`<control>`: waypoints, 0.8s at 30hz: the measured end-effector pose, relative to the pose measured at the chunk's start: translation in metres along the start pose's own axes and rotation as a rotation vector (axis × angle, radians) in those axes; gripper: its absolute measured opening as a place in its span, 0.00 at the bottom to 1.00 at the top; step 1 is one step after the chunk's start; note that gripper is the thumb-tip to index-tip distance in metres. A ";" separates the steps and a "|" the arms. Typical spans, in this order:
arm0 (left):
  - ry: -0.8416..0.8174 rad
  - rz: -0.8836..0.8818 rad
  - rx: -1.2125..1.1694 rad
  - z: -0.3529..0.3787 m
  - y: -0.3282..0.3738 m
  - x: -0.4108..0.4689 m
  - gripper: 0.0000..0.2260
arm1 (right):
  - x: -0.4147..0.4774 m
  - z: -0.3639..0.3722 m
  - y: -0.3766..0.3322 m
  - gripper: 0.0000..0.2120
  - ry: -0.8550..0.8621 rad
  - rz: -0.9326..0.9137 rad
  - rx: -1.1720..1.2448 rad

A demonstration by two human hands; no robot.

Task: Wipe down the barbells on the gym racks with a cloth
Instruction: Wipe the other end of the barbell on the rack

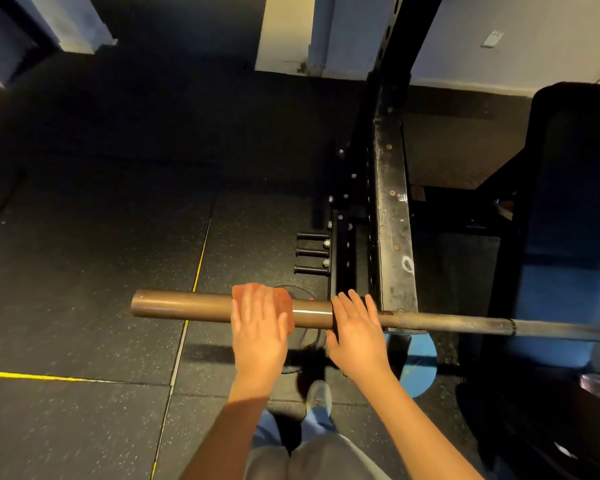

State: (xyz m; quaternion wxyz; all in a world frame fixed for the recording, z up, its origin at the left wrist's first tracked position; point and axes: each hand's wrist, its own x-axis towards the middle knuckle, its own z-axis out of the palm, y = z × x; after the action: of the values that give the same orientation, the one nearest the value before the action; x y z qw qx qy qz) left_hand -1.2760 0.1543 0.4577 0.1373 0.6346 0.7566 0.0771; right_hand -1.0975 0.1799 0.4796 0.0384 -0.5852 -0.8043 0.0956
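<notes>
Presses rust-red cloth [285,302] flat onto the sleeve of the brown metal barbell [181,308] with left hand [260,329], fingers straight, together; lays right hand [356,329], fingers slightly spread, over the bar beside scuffed black steel rack upright [394,237].

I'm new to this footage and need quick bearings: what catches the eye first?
The barbell runs across the middle, its thick sleeve pointing left. The left hand presses a reddish cloth flat on that sleeve; the right hand rests open beside it, next to the black rack upright.
</notes>
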 end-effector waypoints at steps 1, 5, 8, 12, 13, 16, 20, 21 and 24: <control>-0.006 0.052 0.004 0.002 0.002 -0.001 0.17 | 0.000 0.002 -0.002 0.31 0.007 -0.003 0.016; -0.008 0.221 0.010 -0.008 -0.029 0.001 0.18 | -0.002 0.003 -0.004 0.31 0.014 -0.006 0.036; 0.101 0.021 -0.045 -0.025 -0.052 0.005 0.12 | -0.003 0.002 -0.003 0.32 0.012 -0.014 0.042; 0.108 -0.138 -0.070 -0.019 -0.038 0.005 0.11 | -0.003 0.004 -0.006 0.33 0.008 0.016 0.048; 0.074 -0.106 -0.043 -0.015 -0.032 0.004 0.12 | -0.003 0.005 -0.007 0.32 0.007 0.027 0.048; 0.012 0.097 -0.006 -0.009 -0.037 0.003 0.13 | -0.002 0.009 -0.008 0.31 -0.007 0.056 0.042; 0.100 0.013 -0.028 -0.039 -0.070 0.014 0.01 | -0.003 0.012 -0.012 0.30 0.032 0.064 0.029; 0.143 -0.061 -0.045 -0.045 -0.074 0.017 0.04 | -0.003 0.012 -0.014 0.30 0.045 0.060 0.019; 0.210 -0.179 -0.115 -0.050 -0.066 0.016 0.08 | -0.004 0.017 -0.027 0.30 0.068 0.065 0.016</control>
State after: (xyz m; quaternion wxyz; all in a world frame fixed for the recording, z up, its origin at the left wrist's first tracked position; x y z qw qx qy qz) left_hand -1.3559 0.1609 0.4840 0.0998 0.5441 0.8148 0.1735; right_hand -1.1246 0.1666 0.4686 0.0674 -0.6135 -0.7824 0.0832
